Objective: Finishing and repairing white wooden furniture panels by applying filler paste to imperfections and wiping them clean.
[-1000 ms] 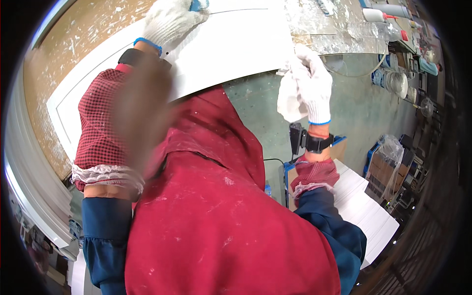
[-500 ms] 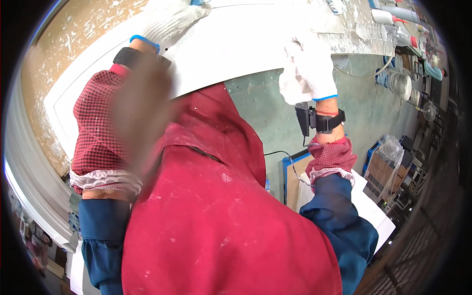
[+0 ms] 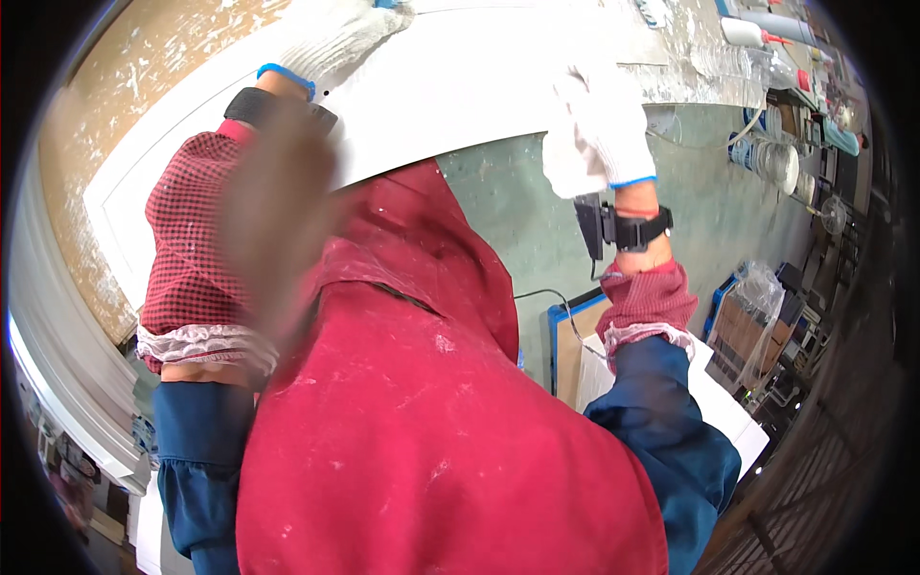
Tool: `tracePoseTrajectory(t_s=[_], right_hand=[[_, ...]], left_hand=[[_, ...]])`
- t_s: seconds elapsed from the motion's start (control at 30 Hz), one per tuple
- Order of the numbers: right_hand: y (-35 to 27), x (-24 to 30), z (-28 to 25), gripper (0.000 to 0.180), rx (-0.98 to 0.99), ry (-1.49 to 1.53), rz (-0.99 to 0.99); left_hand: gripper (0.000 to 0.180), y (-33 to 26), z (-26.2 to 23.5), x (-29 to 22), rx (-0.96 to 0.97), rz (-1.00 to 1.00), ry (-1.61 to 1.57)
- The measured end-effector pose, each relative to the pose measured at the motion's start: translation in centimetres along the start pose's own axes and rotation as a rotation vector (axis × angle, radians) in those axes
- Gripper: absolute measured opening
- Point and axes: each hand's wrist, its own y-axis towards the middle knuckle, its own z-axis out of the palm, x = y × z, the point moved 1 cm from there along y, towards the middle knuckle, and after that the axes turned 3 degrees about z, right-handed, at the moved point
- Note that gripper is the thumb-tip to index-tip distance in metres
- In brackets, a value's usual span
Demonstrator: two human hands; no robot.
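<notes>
My left hand (image 3: 335,40), in a white knit glove with a blue cuff, lies on a large white panel (image 3: 441,105). Its fingers stretch to the right, partly cut off by the top edge, close to a small blue thing (image 3: 386,3). At the panel's near right edge is my right hand (image 3: 613,125), gloved the same way. Its fingers are bent round a crumpled white cloth (image 3: 567,161) that hangs on the hand's left side. Glare washes out the fingertips and part of the panel there.
The panel rests on a paint-spattered worktable (image 3: 177,57). Glue bottles (image 3: 743,34) and a clear plastic bottle (image 3: 728,64) lie at the far right. Below is a green floor (image 3: 508,206), with a plastic-wrapped carton (image 3: 752,326) to the right. A blurred brown shape (image 3: 278,211) covers part of my left forearm.
My right hand and the cloth have shifted slightly forward. My left hand stays in nearly the same place on the panel.
</notes>
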Motion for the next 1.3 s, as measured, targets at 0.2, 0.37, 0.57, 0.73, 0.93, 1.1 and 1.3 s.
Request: tracePoseTrajectory(t_s=[0.2, 0.37, 0.57, 0.73, 0.93, 1.1, 1.3], right_hand=[[-3.0, 0.0, -0.4, 0.021, 0.12, 0.137, 0.184], [0.9, -0.6, 0.7, 0.019, -0.096, -0.142, -0.001], [-2.4, -0.3, -0.8, 0.019, 0.088, 0.274, 0.239], [-2.9, 4.2, -1.0, 0.02, 0.07, -0.003, -0.078], [-3.2, 1.1, 1.7, 0.025, -0.209, -0.043, -0.239], [-4.0, 3.6, 0.0, 0.027, 0.015, -0.056, 0.003], [-3.8, 2.6, 1.5, 0.029, -0.148, -0.054, -0.174]], left_hand=[[0.007, 0.2, 0.3, 1.0, -0.035, 0.033, -0.088], [0.008, -0.4, -0.2, -0.6, -0.063, 0.039, 0.051], [0.008, -0.1, -0.1, 0.4, -0.021, 0.043, 0.063], [0.008, -0.2, -0.6, -0.5, -0.042, -0.025, 0.09], [0.008, 0.0, -0.2, -0.3, -0.03, -0.003, 0.027], [0.009, -0.1, -0.2, 0.4, -0.037, 0.012, 0.02], [0.008, 0.0, -0.4, -0.3, -0.035, 0.023, 0.093]])
